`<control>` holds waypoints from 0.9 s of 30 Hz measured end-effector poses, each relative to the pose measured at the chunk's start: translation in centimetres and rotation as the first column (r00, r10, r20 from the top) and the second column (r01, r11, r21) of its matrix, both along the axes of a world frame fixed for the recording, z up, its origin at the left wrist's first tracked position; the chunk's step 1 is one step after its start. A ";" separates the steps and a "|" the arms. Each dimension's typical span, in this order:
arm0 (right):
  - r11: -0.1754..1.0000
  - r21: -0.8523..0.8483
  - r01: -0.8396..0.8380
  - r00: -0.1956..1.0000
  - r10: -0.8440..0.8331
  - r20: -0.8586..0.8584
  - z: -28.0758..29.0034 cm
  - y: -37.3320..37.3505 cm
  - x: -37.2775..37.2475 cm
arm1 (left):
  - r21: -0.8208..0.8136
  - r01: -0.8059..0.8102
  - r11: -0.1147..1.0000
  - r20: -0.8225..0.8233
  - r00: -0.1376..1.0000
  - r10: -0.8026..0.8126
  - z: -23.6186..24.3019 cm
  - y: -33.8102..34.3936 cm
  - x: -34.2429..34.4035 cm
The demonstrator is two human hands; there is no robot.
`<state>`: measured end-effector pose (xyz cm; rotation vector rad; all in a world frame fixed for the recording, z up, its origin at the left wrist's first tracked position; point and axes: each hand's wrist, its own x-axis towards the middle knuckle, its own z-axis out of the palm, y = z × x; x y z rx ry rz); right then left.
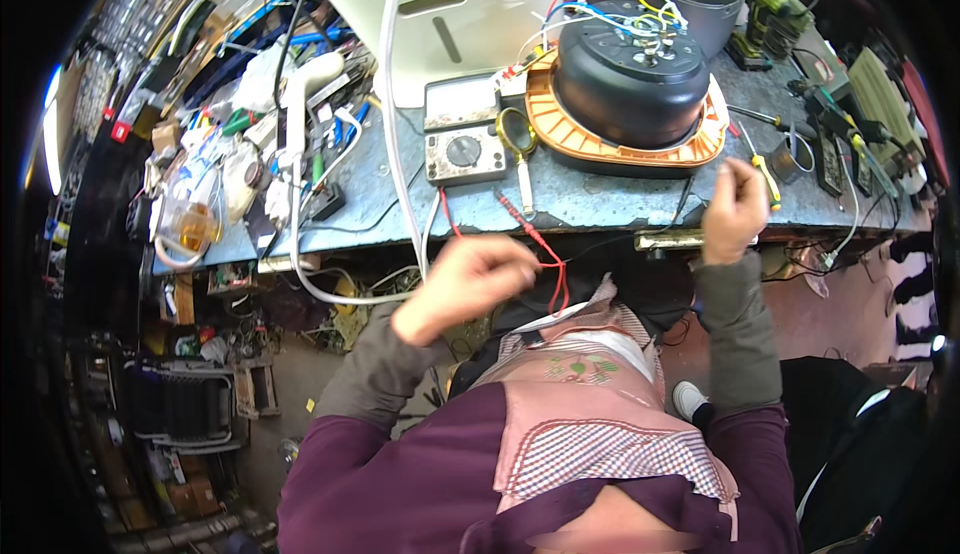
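Note:
My left hand [468, 282] is closed around a red test lead wire [556, 276] just below the bench's front edge. The red probe [520, 216] lies on the bench edge above it. My right hand [733, 209] pinches a thin black wire [683, 201] at the bench front, right of centre. Behind both hands an upturned black appliance with an orange rim [625, 89] shows loose coloured wires on its base. A grey analogue meter [465, 154] lies left of it, beside a magnifying glass [518, 139].
The grey bench [390, 194] is crowded with tools at the left and right ends. A white box [450, 19] stands at the back. A yellow-handled screwdriver [765, 176] lies by my right hand. Boxes and scrap parts [200, 394] sit on the floor at the left.

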<state>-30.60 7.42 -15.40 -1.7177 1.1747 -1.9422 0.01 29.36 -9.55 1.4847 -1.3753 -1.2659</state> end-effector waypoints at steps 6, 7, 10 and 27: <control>0.898 0.142 -0.416 0.692 0.415 -0.591 4.4 9.1 13.0 | -0.745 -0.055 0.665 0.486 0.638 0.597 3.1 -13.2 6.5; 0.914 0.189 -0.359 0.649 0.390 -0.653 4.6 9.3 14.6 | -0.758 -0.008 0.652 0.525 0.586 0.618 2.4 -15.3 7.2; 0.938 0.212 -0.274 0.607 0.339 -0.719 3.7 8.5 17.6 | -0.692 0.085 0.717 0.657 0.486 0.576 1.5 -19.1 8.1; 0.736 -0.549 -0.395 0.852 0.070 -0.519 19.1 0.1 8.1 | -0.373 -0.355 0.858 -0.614 0.787 0.059 12.5 -20.7 5.6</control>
